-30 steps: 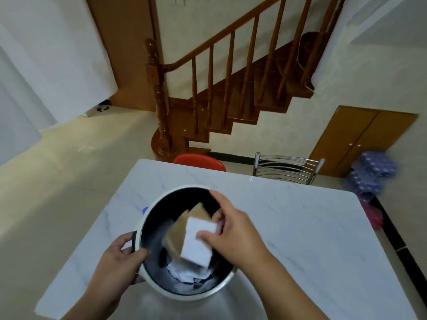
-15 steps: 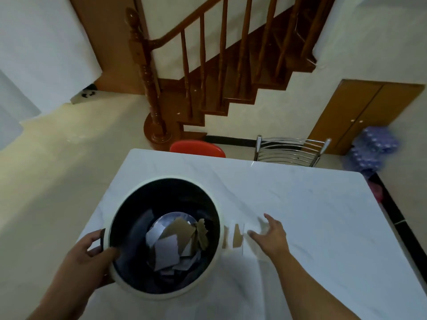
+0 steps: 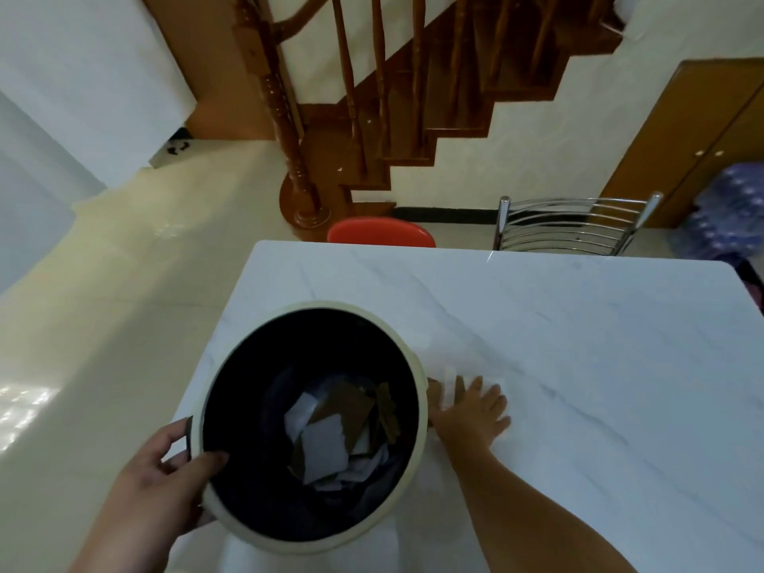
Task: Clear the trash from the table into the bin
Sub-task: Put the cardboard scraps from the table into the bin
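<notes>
White marble covers the worktop, and behind it stand a wooden staircase, a red stool and a shiny metal chair. At the near left corner of the worktop sits the bin, round, dark inside, with a pale rim. The left hand holds the bin at its near left edge: the thumb hooks over the rim into the dark inside and the other fingers curl around the outside by a small dark handle. Down in the bin lie torn scraps, some white and some brown, so a good part of the job looks done. The right hand lies flat on the worktop just beside the bin, palm down, fingers spread out and not pinching anything. Under and in front of those fingers are the last bits of trash: a thin white scrap and what looks like a brown one close to the bin's rim. They are hard to see against the white marble, so I cannot tell how many there are. The rest of the worktop looks bare. I think what is left is small: gather those last bits from beside the bin and drop them in. The flat white scrap may be tricky to lift off the smooth top.
</notes>
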